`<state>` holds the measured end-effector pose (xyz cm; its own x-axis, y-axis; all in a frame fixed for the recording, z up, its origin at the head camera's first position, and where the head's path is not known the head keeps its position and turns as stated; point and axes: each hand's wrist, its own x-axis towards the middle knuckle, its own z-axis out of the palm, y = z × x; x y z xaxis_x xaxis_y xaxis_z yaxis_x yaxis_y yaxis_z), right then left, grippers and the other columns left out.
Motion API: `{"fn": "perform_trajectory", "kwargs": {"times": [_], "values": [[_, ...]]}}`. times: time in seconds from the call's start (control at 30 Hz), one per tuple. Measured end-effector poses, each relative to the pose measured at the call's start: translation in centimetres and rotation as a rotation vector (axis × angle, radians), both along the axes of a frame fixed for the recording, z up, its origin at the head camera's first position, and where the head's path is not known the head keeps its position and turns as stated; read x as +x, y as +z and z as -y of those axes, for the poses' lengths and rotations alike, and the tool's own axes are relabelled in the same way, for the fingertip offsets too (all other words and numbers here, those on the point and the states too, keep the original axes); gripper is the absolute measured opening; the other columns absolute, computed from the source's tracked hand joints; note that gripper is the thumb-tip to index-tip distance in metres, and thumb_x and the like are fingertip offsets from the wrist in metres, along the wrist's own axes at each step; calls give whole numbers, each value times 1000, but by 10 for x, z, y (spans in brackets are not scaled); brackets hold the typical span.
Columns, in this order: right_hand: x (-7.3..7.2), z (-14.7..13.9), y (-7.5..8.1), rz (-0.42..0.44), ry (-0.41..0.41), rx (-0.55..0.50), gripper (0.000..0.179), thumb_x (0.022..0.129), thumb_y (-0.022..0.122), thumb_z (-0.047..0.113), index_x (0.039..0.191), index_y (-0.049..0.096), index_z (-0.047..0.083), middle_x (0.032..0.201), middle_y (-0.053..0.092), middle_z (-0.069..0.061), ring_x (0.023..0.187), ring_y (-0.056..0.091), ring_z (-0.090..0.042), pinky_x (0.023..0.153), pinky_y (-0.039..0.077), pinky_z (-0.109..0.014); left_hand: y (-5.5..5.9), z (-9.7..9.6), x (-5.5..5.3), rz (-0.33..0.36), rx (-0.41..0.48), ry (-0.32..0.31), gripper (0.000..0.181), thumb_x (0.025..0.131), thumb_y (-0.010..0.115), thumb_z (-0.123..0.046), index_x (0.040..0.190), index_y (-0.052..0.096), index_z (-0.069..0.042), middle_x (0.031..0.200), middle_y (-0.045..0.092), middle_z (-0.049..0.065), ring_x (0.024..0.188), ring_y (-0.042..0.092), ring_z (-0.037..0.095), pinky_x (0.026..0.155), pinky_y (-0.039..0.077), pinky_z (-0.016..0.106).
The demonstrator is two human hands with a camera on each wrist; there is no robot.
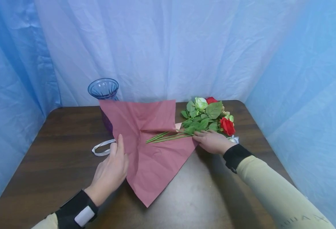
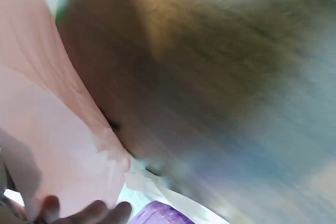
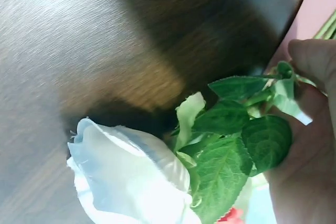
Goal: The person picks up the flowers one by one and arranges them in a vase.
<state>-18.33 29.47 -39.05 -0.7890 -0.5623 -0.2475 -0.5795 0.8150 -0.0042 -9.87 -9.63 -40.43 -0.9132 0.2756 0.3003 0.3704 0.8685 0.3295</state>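
Note:
A bunch of artificial roses [image 1: 205, 119], red and white with green leaves, lies across the right side of a sheet of dusty-pink wrapping paper [image 1: 153, 168]. My right hand [image 1: 212, 141] grips the stems just below the leaves; the bare stem ends [image 1: 165, 137] point left over the paper. A white rose [image 3: 131, 171] hangs beyond that hand in the right wrist view. At the paper's raised left edge is my left hand [image 1: 111, 167], index finger stretched out along it. Its fingertips [image 2: 92, 211] show against the paper in the left wrist view.
A blue-to-purple glass vase [image 1: 103, 89] stands at the back left, partly hidden by the paper. A white ribbon loop [image 1: 100, 152] lies left of the paper. The dark wooden table [image 1: 56, 152] is bordered by pale blue curtains [image 1: 145, 47].

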Motion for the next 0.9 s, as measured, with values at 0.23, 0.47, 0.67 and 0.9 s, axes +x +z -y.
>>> {"fn": "perform_trajectory", "kwargs": {"times": [0.23,0.47,0.67,0.9], "values": [[0,-19,-1,0,-8,13,47,101,63,16,147,54,6,152,50,-19,142,46,-40,111,36,-65,1,9,10,55,-53,65,74,98,58,-18,155,22,13,95,40,18,42,32,10,37,31,25],[1,-33,-1,-101,55,-21,42,98,67,13,139,61,4,141,60,-19,135,54,-38,108,37,-67,11,14,6,302,-158,84,84,97,63,-34,152,25,16,97,46,20,52,47,18,42,39,33],[0,-40,-4,-278,185,-82,24,90,76,7,114,73,5,109,75,-10,110,67,-31,101,47,-62,18,15,3,509,-265,62,79,99,61,-43,142,36,18,106,56,27,70,65,29,55,52,48],[0,-41,-4,-345,219,-99,20,87,78,1,106,74,5,100,77,-8,103,71,-29,98,51,-57,22,13,4,551,-321,24,45,101,56,-40,74,62,-4,61,52,5,51,51,21,47,40,38]]}}
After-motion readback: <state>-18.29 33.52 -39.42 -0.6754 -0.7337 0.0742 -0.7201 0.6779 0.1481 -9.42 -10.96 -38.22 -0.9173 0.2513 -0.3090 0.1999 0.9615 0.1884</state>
